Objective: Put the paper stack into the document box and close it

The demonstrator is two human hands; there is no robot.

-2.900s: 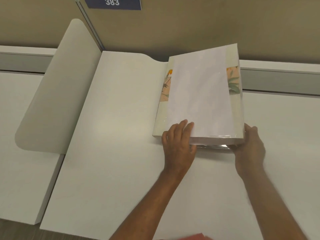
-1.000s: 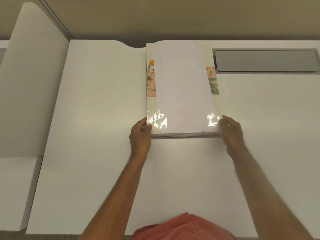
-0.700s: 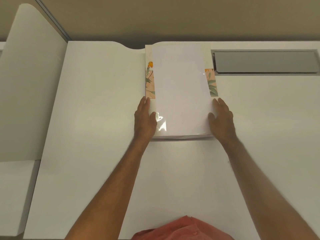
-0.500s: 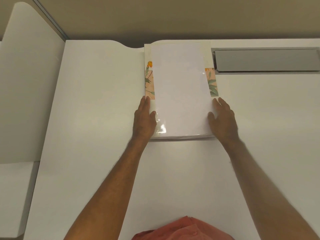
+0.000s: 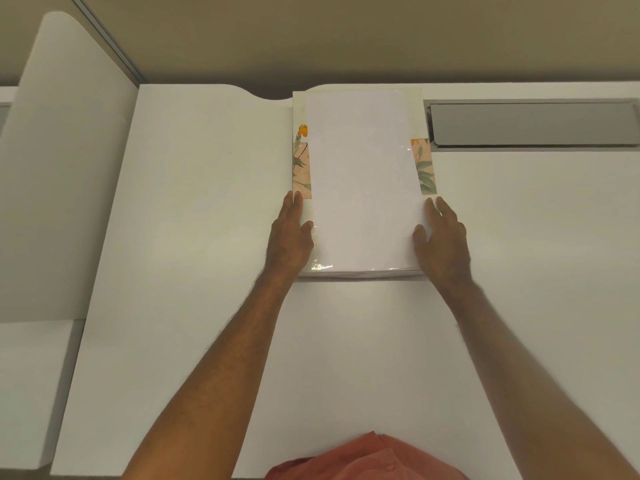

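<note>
Smooth rectangular white paper stack [image 5: 363, 181] lying on glossy floral-printed document box [image 5: 300, 161], far edge of matte white desk [image 5: 194, 237], left hand [image 5: 290, 237] and right hand [image 5: 443, 244] flat, fingers extended, pressed against stack sides

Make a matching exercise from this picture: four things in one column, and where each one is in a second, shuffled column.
Things:
1. left hand
2. right hand
3. paper stack
4. grey hatch

Places:
A. set into the desk, right of the box
B. on the box
C. at the box's left edge
D. at the box's right edge

Pairs: 1-C, 2-D, 3-B, 4-A
</note>
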